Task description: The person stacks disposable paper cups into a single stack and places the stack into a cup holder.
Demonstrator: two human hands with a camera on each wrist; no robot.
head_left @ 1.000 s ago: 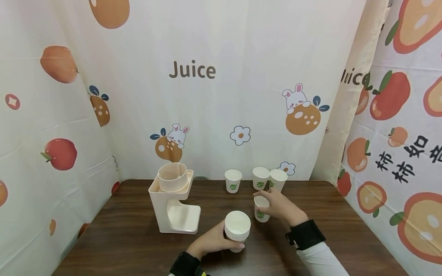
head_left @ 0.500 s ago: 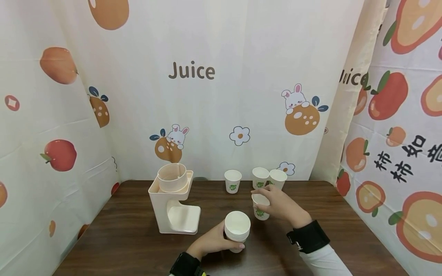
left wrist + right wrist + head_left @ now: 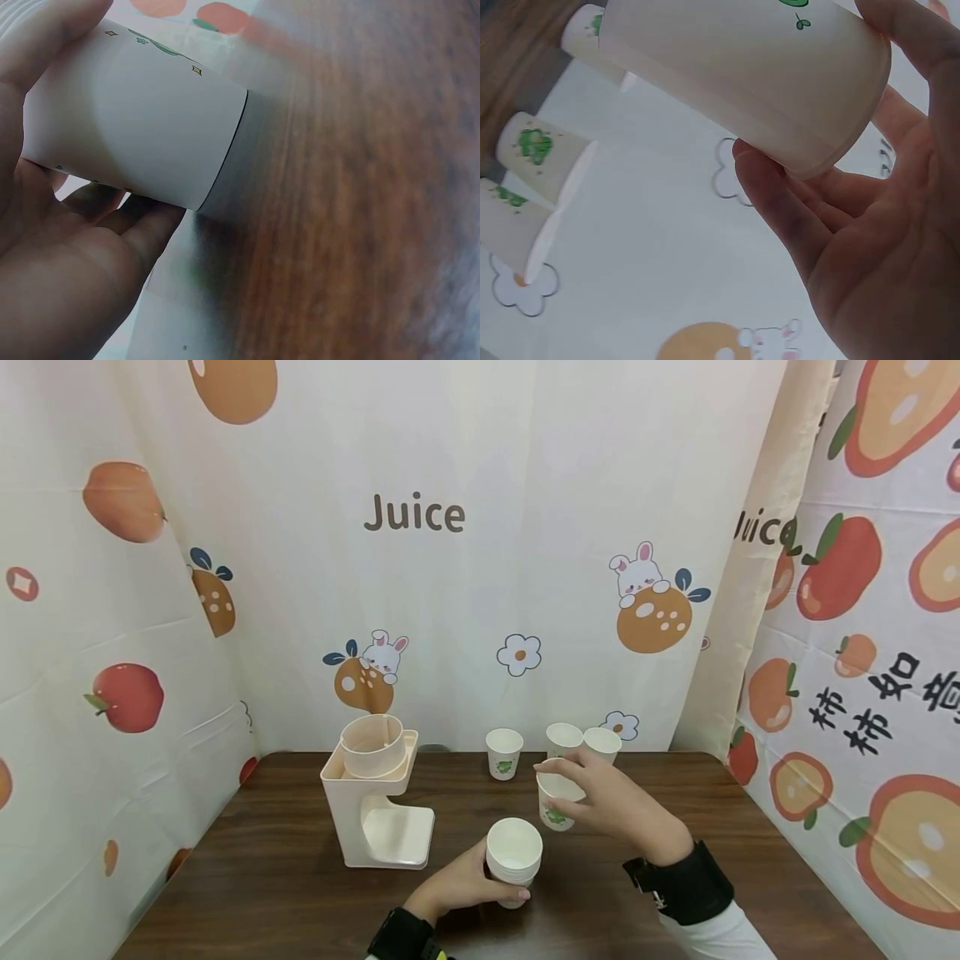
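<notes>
My left hand (image 3: 463, 887) holds a nested stack of white paper cups (image 3: 514, 847), mouth up, near the front middle of the table. In the left wrist view its fingers and thumb curl around the lowest cup (image 3: 135, 116), whose bottom is close to the wood. With thumb and fingers, my right hand (image 3: 618, 802) grips a single paper cup (image 3: 553, 797) near its rim. This cup carries a green print and stands upright, a little right of and behind the stack. The right wrist view shows that cup (image 3: 750, 71) large between the fingertips.
Three paper cups stand at the table's back edge: one alone (image 3: 504, 756), and a pair, left cup (image 3: 564, 739) and right cup (image 3: 604, 742), side by side. A cream-coloured toy-like machine (image 3: 378, 802) with a round container on top stands at left on the brown table (image 3: 262, 860).
My right hand has lifted its cup and brought it left and upward, toward the stack and the camera. My left hand and its stack stay nearly still.
</notes>
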